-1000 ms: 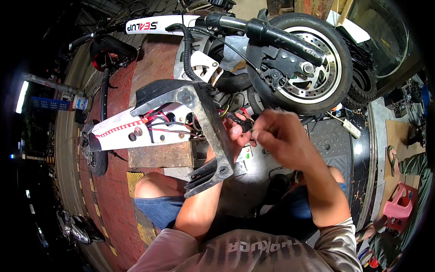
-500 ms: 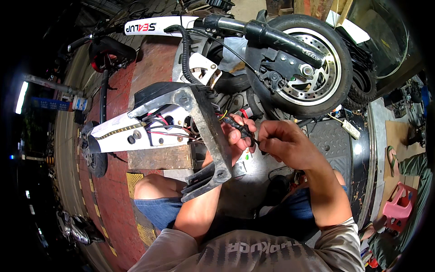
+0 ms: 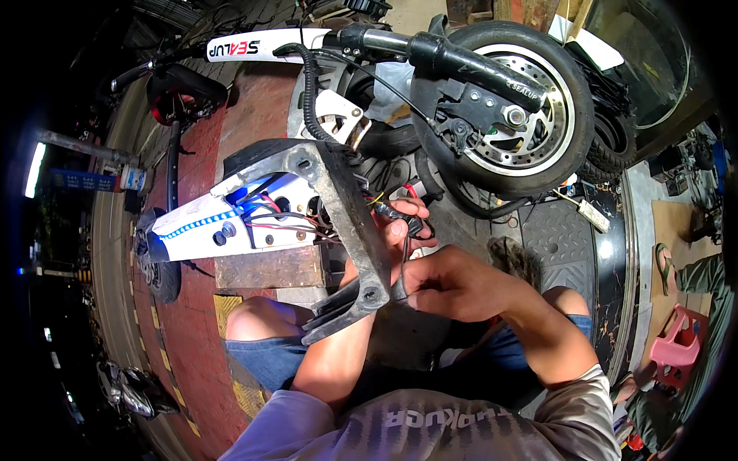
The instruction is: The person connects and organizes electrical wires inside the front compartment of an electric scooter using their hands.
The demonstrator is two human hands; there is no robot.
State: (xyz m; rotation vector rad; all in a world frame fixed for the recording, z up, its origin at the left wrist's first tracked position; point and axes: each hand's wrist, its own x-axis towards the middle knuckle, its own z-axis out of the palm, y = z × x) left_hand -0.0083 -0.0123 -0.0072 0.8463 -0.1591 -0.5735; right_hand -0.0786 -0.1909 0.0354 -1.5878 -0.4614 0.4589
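My left hand (image 3: 400,230) is closed around a bundle of black-wrapped wires (image 3: 411,221), just right of the dark scuffed frame (image 3: 350,203) of a scooter. My right hand (image 3: 453,284) is pinched shut below the bundle. Between the hands runs a thin black strip (image 3: 405,250) that looks like electrical tape; its end is hidden in my right fingers. Red and black wires (image 3: 280,224) come through the frame from the white scooter deck (image 3: 192,223). Along the deck a light strip (image 3: 201,221) glows blue.
A wooden block (image 3: 269,269) supports the deck. Beyond my hands lies a scooter's front wheel (image 3: 530,115) with brake disc, its white stem (image 3: 265,46) stretching left. A furry brown shape (image 3: 513,260) is right of my hands. A pink stool (image 3: 678,346) and another person's leg (image 3: 711,307) are at right.
My right hand has moved down and left, pulling the black strip downward from the bundle. The light strip has turned blue. A furry shape has come into sight beyond my right forearm.
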